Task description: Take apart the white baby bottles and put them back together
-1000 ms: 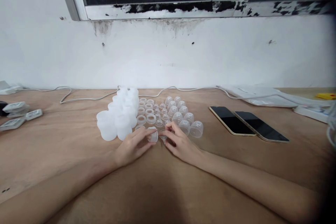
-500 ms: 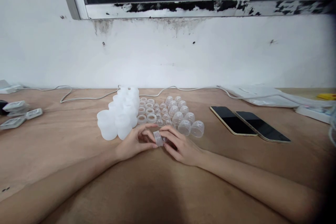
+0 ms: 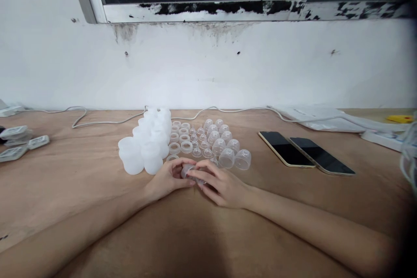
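Note:
My left hand (image 3: 169, 179) grips a translucent ring (image 3: 187, 171) by its edge, thumb below and fingers above. From the right, my right hand (image 3: 224, 182) closes on a small clear piece held against the ring; its fingers hide most of that piece. Just behind my hands lie rows of translucent rings (image 3: 186, 147) and small clear nipple-shaped pieces (image 3: 207, 153). Clear domed caps (image 3: 243, 159) stand in two columns to their right. White frosted bottles (image 3: 133, 158) are grouped to the left of the rings.
Two dark-screened phones (image 3: 286, 149) lie on the right of the wooden table (image 3: 156, 239). A white cable (image 3: 241, 110) runs along the wall. At far right are a plastic bag (image 3: 319, 120) and a power strip (image 3: 381, 140); small white packs (image 3: 38, 142) lie far left.
The ring in my left hand has turned and moved slightly left. My right fingers now reach over it. The view has shifted a little.

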The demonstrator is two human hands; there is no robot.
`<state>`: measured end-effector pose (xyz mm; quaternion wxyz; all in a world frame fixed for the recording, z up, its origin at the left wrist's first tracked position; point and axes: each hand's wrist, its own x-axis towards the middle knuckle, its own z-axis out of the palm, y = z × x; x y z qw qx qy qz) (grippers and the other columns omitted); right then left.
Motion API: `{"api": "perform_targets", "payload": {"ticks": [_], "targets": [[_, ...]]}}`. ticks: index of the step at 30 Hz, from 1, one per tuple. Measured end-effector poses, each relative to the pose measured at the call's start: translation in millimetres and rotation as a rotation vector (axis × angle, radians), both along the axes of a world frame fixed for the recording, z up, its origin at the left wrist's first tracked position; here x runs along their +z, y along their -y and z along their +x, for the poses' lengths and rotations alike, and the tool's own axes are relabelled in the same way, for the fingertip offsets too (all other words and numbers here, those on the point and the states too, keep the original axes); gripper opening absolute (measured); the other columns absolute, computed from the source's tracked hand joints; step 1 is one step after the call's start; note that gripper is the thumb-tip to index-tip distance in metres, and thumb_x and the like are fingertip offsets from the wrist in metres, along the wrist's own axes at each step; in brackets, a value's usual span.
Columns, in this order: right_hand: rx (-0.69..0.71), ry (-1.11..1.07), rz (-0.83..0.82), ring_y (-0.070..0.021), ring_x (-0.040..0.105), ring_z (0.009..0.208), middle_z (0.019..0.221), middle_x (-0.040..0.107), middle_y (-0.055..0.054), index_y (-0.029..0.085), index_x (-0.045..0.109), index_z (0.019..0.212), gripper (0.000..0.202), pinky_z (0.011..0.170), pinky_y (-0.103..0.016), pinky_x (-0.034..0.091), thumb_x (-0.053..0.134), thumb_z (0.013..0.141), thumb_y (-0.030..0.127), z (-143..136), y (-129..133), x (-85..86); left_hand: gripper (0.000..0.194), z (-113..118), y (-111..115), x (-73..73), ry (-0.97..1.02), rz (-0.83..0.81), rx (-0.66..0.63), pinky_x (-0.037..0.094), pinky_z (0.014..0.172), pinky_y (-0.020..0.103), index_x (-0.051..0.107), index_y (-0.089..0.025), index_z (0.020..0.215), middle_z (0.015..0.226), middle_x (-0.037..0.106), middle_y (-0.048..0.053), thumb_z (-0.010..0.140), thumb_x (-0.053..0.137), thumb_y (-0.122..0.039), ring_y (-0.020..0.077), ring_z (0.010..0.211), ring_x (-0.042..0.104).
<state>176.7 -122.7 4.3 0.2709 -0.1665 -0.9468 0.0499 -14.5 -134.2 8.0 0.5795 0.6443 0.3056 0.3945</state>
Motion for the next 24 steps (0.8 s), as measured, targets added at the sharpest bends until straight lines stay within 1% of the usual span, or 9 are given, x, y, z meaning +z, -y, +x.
{"api": "perform_targets", "payload": {"ticks": [3,7,9,11,12,14,16,18,24], "targets": [[0.022,-0.017,0.038,-0.0160,0.046,0.097,0.110,0.040,-0.012,0.017,0.032,0.119,0.041,0.076,-0.029,0.045,0.038,0.078,0.011,-1.1,0.7,0.1,0.031,0.3,-1.8,-1.4,-0.021,0.040,0.040,0.043,0.074,0.030,0.052,-0.015,0.096,0.081,0.056,0.002,0.066,0.061,-0.017,0.0118,0.077,0.052],[-0.021,-0.102,-0.010,-0.0161,0.044,0.099,0.105,0.043,-0.011,0.016,0.036,0.108,0.031,0.082,-0.032,0.043,0.038,0.078,0.009,-1.8,-1.0,0.5,0.029,0.9,-2.5,-2.7,-0.010,0.131,0.099,0.040,0.084,0.036,0.055,-0.015,0.094,0.093,0.056,0.005,0.066,0.061,-0.016,0.0157,0.089,0.052],[-0.053,-0.129,-0.053,-0.0152,0.045,0.098,0.104,0.043,-0.010,0.016,0.038,0.104,0.026,0.082,-0.031,0.043,0.038,0.078,0.010,-2.0,-2.0,0.8,0.036,1.5,-2.0,-3.4,0.032,0.118,0.037,0.037,0.089,0.039,0.053,-0.017,0.100,0.102,0.054,0.006,0.065,0.062,-0.015,0.0171,0.096,0.050],[-0.076,-0.157,-0.084,-0.0145,0.045,0.098,0.104,0.044,-0.009,0.017,0.039,0.102,0.024,0.081,-0.030,0.043,0.038,0.079,0.009,-2.4,-1.9,1.4,0.046,2.0,-1.1,-3.8,0.074,0.059,-0.046,0.036,0.091,0.040,0.047,-0.019,0.107,0.108,0.052,0.007,0.064,0.063,-0.014,0.0175,0.101,0.050],[-0.079,-0.169,-0.088,-0.0144,0.045,0.099,0.105,0.045,-0.009,0.017,0.039,0.102,0.024,0.082,-0.029,0.043,0.038,0.079,0.009,-2.5,-1.4,1.9,0.049,2.1,-0.6,-3.8,0.080,0.032,-0.066,0.035,0.092,0.041,0.045,-0.019,0.109,0.110,0.051,0.007,0.064,0.063,-0.013,0.0176,0.102,0.049],[-0.072,-0.187,-0.075,-0.0149,0.044,0.103,0.109,0.044,-0.010,0.018,0.040,0.106,0.028,0.084,-0.031,0.042,0.036,0.080,0.008,-2.8,0.4,3.1,0.048,1.6,0.5,-3.5,0.061,0.009,-0.051,0.035,0.092,0.042,0.045,-0.019,0.107,0.106,0.053,0.007,0.063,0.065,-0.014,0.0179,0.102,0.050],[-0.071,-0.222,-0.046,-0.0162,0.042,0.106,0.113,0.043,-0.010,0.018,0.039,0.110,0.031,0.086,-0.032,0.041,0.036,0.081,0.009,-2.9,2.2,4.4,0.043,0.6,1.6,-2.7,0.019,0.001,-0.035,0.037,0.091,0.042,0.047,-0.017,0.100,0.101,0.055,0.006,0.062,0.066,-0.014,0.0179,0.100,0.051],[-0.090,-0.270,-0.027,-0.0174,0.044,0.104,0.111,0.044,-0.010,0.018,0.039,0.113,0.033,0.084,-0.033,0.042,0.037,0.081,0.011,-2.5,3.0,5.5,0.040,-0.3,3.0,-1.6,-0.015,-0.021,-0.044,0.041,0.085,0.040,0.046,-0.017,0.096,0.095,0.056,0.004,0.061,0.066,-0.014,0.0173,0.096,0.053],[-0.261,-0.350,-0.090,-0.0163,0.048,0.086,0.097,0.046,-0.009,0.018,0.037,0.115,0.032,0.074,-0.033,0.043,0.035,0.083,0.016,-0.2,-0.6,6.1,0.037,1.0,6.4,1.4,-0.024,-0.093,-0.008,0.047,0.064,0.026,0.042,-0.016,0.088,0.095,0.055,0.005,0.060,0.065,-0.011,0.0158,0.088,0.055]]}}
